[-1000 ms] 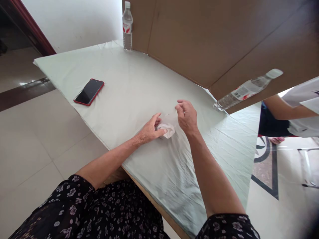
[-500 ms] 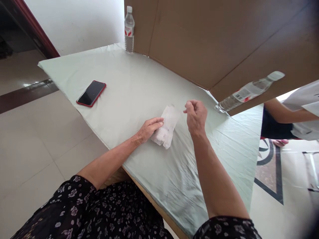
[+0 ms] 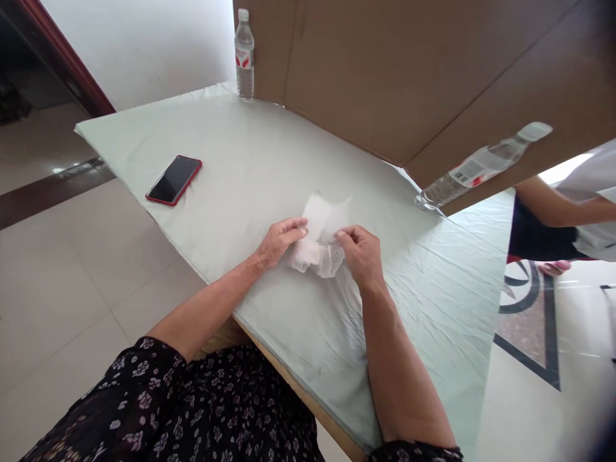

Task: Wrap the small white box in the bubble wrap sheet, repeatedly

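A small white bundle [image 3: 314, 224] with a thin, see-through wrapping [image 3: 332, 260] lies on the pale green tablecloth. It looks like paper or tissue in a plastic bag; the exact kind is unclear. From the left side, my left hand [image 3: 279, 242] grips its edge between thumb and fingers. Opposite, my right hand [image 3: 360, 253] pinches the clear wrapping, which spreads out towards it. The crumpled lower end of the wrapping faces me.
A phone in a red case [image 3: 174, 180] lies at the left. One water bottle [image 3: 244, 58] stands at the back; another bottle [image 3: 476, 168] is by the right end of a tall brown cardboard panel [image 3: 366, 77]. Beyond it at the right, a person's arm [image 3: 553, 205] shows.
My right hand has come down and left from above the table and now pinches the wrapping. The wrapping has spread out to the right, while my left hand stays at the bundle's left edge.
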`<state>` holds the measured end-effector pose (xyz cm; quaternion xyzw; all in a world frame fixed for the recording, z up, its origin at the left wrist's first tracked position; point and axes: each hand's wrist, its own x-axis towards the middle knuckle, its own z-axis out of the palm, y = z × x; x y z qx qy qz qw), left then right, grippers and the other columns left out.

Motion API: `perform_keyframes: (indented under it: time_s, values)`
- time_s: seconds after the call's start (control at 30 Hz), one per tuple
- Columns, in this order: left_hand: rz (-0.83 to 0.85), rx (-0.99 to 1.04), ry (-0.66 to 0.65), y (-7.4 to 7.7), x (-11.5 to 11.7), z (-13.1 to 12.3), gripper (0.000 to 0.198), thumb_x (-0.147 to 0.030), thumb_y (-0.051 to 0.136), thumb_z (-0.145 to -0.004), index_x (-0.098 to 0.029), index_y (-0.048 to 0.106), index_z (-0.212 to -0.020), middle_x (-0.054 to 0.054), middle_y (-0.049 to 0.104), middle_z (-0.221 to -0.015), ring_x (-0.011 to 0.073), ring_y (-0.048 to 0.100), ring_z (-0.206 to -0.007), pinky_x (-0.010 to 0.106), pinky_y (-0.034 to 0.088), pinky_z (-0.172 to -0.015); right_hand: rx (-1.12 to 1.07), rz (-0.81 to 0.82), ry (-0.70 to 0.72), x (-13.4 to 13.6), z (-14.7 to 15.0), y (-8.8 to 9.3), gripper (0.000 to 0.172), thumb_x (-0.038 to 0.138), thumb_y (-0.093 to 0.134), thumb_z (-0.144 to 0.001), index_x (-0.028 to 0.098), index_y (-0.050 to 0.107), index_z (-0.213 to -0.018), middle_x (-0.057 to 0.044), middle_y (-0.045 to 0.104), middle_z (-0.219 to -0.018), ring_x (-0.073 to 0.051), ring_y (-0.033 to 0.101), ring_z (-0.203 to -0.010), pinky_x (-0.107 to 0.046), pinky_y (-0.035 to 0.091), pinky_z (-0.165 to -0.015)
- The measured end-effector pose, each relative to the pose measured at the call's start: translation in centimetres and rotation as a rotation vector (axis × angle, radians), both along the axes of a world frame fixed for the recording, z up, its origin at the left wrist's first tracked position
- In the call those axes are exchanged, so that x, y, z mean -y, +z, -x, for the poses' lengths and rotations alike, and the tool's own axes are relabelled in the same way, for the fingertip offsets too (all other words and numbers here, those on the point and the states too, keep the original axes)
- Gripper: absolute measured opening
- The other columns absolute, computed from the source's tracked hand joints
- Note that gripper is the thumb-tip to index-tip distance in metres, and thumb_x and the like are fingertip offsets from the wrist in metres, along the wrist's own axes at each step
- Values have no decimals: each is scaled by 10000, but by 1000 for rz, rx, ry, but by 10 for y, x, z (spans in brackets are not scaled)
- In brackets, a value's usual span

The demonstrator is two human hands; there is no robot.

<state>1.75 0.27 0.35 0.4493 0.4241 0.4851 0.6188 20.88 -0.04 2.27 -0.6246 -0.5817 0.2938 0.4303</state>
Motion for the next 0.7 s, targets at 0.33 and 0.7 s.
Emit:
perform_keyframes:
  time_s: [0.33, 0.7]
  values:
    - [-354, -716, 228, -4, 3, 2, 65, -218, 676, -769, -178, 649, -813, 130, 637, -1265, 279, 552, -1252, 453, 388, -1120, -334, 3, -14, 2, -6, -19, 200, 398, 625, -763, 201, 620, -731, 41, 552, -625, -113, 462, -573, -273, 381, -579]
    - [-300, -1063, 505, -20, -18, 23, 149, -149, 635, -744, -215, 658, -875, 130, 611, -1256, 355, 481, -1280, 570, 385, -1078, -24, -66, -239, -4, -28, -28, 338, 342, 603, -717, 194, 580, -1020, 52, 564, -652, -132, 500, -557, -322, 453, -645]
